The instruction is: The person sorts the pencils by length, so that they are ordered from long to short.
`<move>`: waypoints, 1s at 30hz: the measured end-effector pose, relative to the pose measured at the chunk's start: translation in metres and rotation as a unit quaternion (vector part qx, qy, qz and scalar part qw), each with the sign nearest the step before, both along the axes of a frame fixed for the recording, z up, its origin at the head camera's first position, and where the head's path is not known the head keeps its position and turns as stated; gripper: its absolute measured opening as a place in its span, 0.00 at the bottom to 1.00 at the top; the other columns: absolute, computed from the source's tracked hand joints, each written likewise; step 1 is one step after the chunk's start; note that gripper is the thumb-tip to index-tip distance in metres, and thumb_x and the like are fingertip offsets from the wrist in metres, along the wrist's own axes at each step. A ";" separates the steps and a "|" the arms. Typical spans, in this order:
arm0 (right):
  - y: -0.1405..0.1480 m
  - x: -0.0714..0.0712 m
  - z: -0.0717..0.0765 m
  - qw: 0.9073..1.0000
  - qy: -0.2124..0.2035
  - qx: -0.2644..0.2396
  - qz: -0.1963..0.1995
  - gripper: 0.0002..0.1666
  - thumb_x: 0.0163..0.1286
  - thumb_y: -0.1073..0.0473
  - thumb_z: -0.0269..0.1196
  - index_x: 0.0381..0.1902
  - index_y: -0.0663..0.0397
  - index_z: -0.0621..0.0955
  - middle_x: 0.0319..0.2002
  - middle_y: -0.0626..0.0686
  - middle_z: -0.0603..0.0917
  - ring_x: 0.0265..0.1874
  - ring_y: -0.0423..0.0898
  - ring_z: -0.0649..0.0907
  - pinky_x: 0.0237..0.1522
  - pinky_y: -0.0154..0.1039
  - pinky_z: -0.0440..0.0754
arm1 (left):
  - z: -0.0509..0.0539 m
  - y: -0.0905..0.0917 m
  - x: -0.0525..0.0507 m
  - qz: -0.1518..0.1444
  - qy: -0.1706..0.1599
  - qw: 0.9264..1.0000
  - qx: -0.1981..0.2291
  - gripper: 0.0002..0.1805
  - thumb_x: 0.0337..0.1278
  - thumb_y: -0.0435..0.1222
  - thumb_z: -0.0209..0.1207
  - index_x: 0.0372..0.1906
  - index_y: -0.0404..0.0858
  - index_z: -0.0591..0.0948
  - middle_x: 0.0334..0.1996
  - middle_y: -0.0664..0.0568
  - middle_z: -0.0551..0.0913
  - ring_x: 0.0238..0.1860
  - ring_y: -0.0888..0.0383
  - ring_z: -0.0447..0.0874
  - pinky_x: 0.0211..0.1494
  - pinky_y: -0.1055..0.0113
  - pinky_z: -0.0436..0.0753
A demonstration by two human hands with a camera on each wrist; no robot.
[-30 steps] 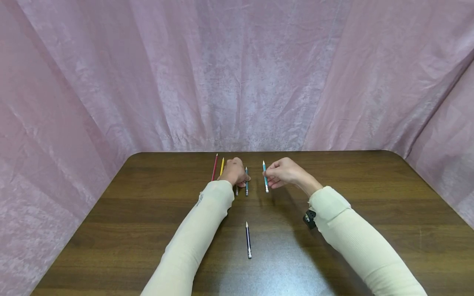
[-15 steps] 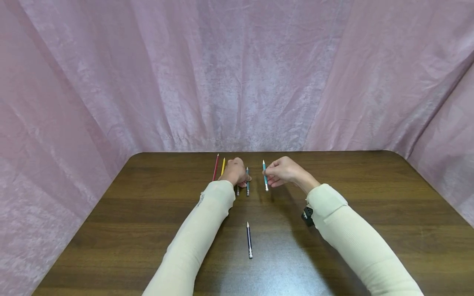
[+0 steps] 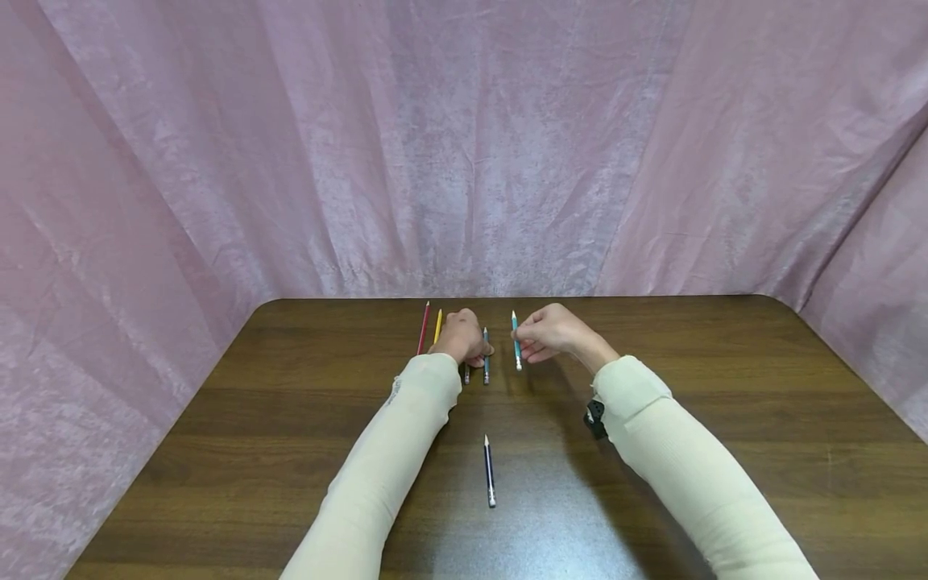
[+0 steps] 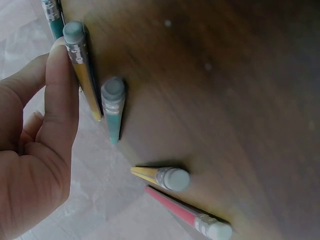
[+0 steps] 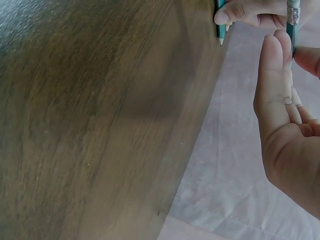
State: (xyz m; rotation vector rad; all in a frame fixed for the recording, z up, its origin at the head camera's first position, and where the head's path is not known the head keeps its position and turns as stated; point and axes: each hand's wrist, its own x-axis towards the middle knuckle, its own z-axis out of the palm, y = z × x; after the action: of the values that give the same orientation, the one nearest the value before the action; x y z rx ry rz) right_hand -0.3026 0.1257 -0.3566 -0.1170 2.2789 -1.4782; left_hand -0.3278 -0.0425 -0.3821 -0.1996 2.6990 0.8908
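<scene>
In the head view, my right hand (image 3: pixel 557 332) pinches a light-blue pencil (image 3: pixel 516 346) between thumb and fingers, tip pointing away and white eraser towards me. To its left, my left hand (image 3: pixel 460 337) rests low over a row of pencils, thumb and finger at a teal pencil (image 3: pixel 486 366). Part of an orange-yellow pencil (image 4: pixel 85 75) shows beside those fingers in the left wrist view. A second teal pencil (image 4: pixel 114 112) lies next to it, hidden from the head view. Farther left lie a yellow pencil (image 3: pixel 437 325) and a red pencil (image 3: pixel 424 329).
A dark navy pencil (image 3: pixel 489 471) lies alone on the wooden table (image 3: pixel 290 451), nearer to me. Behind the table's far edge hangs a pink velvet curtain (image 3: pixel 464 161). A black device (image 3: pixel 594 419) sits at my right cuff.
My right hand has shifted slightly left and away from me with the light-blue pencil, narrowing the gap to the row. My left hand has stayed nearly still.
</scene>
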 end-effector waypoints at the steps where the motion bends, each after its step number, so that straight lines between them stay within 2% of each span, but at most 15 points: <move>1: 0.000 0.000 0.000 1.000 0.000 0.001 -0.002 0.07 0.70 0.66 0.62 0.39 0.69 0.80 0.24 0.53 0.84 0.23 0.42 0.85 0.37 0.40 0.90 | 0.000 0.000 0.000 0.000 0.001 1.000 -0.001 0.11 0.56 0.33 0.72 0.31 0.30 0.81 0.17 0.47 0.83 0.15 0.60 0.84 0.21 0.71 0.85; 30: -0.007 -0.012 -0.014 1.000 -0.010 0.009 -0.016 0.07 0.68 0.67 0.61 0.39 0.68 0.80 0.23 0.52 0.83 0.21 0.41 0.84 0.33 0.37 0.90 | -0.002 0.000 -0.002 -0.004 0.005 1.000 0.006 0.11 0.55 0.32 0.72 0.28 0.31 0.81 0.16 0.47 0.83 0.14 0.60 0.83 0.22 0.71 0.85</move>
State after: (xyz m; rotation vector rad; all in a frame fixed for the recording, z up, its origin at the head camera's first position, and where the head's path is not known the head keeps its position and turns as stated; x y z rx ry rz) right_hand -0.3146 0.1190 -0.3704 -0.0611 2.2876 -1.4686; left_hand -0.3293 -0.0430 -0.3840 -0.1827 2.7007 0.9075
